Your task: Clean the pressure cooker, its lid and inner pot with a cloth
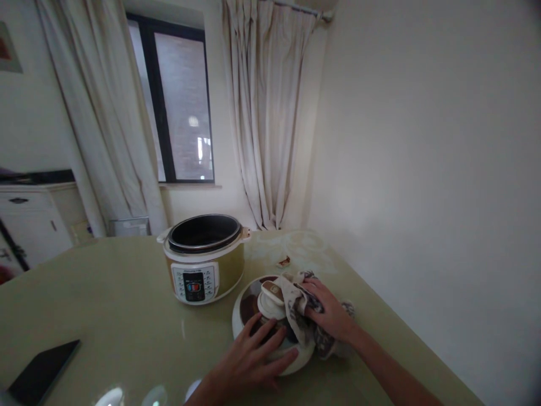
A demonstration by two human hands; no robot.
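A round pressure cooker lid (pixel 239 316) lies on the table, white at the rim and dark brown on top, with a white and brown knob (pixel 270 301) at its middle. My left hand (pixel 257 352) rests on the near side of the lid, fingers spread. My right hand (pixel 327 310) presses a patterned cloth (pixel 296 307) against the lid's right side, fingers closed around the bunched fabric. Part of the cloth hangs over the rim onto the table. Behind and to the left stands the electric pressure cooker (pixel 207 270), lidless, its dark inner pot (pixel 205 232) showing.
A small wrapper-like scrap (pixel 283 261) lies beyond the lid. At the front left is a dark flat tablet-like object (pixel 42 369). The greenish table (pixel 118 299) meets a wall (pixel 422 169) on the right. Curtains (pixel 270 113) and a window stand behind.
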